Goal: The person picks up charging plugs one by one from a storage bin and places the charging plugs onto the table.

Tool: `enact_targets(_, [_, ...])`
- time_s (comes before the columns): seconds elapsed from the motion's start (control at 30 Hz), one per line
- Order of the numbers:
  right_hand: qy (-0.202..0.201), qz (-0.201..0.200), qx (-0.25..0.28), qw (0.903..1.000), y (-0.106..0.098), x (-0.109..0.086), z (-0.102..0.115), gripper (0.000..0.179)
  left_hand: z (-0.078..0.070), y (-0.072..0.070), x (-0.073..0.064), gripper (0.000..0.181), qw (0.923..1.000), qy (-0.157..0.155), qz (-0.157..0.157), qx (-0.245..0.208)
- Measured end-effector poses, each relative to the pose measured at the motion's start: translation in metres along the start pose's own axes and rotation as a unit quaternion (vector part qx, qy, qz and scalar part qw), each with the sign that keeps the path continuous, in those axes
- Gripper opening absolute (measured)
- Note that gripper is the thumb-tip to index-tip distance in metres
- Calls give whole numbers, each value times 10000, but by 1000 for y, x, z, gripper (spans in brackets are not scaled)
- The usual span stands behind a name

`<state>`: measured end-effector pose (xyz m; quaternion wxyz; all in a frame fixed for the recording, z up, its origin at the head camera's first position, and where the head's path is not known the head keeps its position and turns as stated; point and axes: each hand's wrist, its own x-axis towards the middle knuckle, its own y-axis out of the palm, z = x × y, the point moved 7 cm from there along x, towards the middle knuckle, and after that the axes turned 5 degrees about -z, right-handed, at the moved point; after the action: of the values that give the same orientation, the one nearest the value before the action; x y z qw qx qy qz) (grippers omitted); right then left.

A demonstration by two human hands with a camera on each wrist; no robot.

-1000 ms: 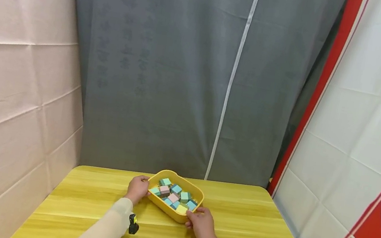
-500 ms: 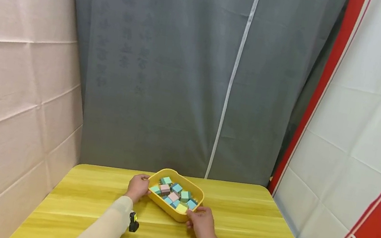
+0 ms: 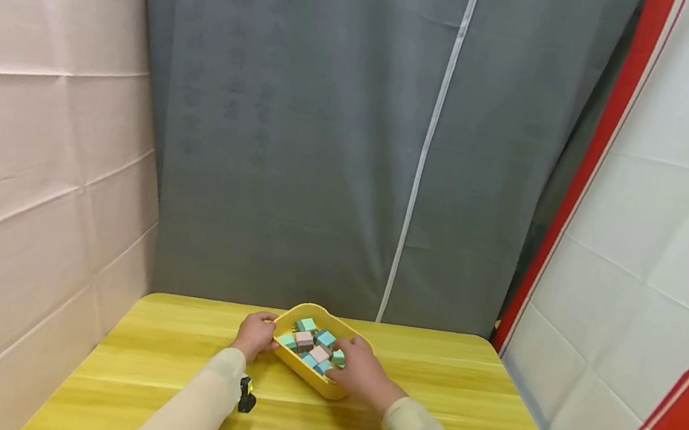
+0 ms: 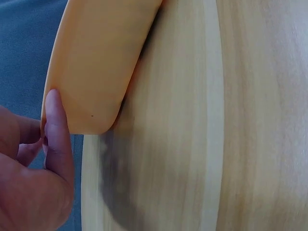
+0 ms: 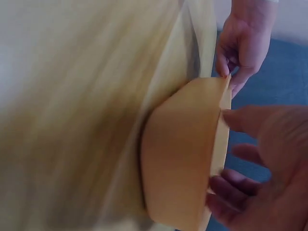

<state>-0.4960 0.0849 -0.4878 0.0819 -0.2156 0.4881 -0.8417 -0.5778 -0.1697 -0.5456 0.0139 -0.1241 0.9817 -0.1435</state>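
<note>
A yellow plastic basket stands on the table, turned at an angle. Inside lie several small blocks, among them a pink block, a blue block and a green block. At the basket's left corner my left hand pinches the rim, its thumb along the outer wall. My right hand is over the basket's right end, fingers spread and pointing in toward the blocks. It hides part of the blocks and the right rim. No block shows in its fingers.
The wood-grain table extends on all sides of the basket. A grey curtain hangs behind its far edge. White cloth walls stand to the left and right, the right one with a red print.
My right hand has let go of the basket's right corner and moved up and over the blocks. The left hand keeps its grip on the rim. The view has shifted slightly.
</note>
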Motion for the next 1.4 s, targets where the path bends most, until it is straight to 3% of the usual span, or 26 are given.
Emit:
enact_targets(0.17, [-183,659,-446,9967,5,14,4,32,-1,2,2,42,9999,-1,97,-73])
enact_targets(0.37, [1,1150,-441,9924,7,23,5,30,-2,1,0,43,9993,-125,256,-222])
enact_targets(0.7, [-148,1492,-502,9874,8,28,4,36,-4,1,1,40,9995,-77,257,-178])
enact_targets(0.93, [-516,1361,-691,9869,14,30,0,31,-2,2,0,41,9993,-199,281,-148])
enact_targets(1.2, [-531,965,-673,9916,19,29,-8,36,-5,2,-1,41,9992,-146,336,-160])
enact_targets(1.4, [-562,668,-241,9959,17,22,-11,46,-5,2,-3,41,9992,-115,367,-124])
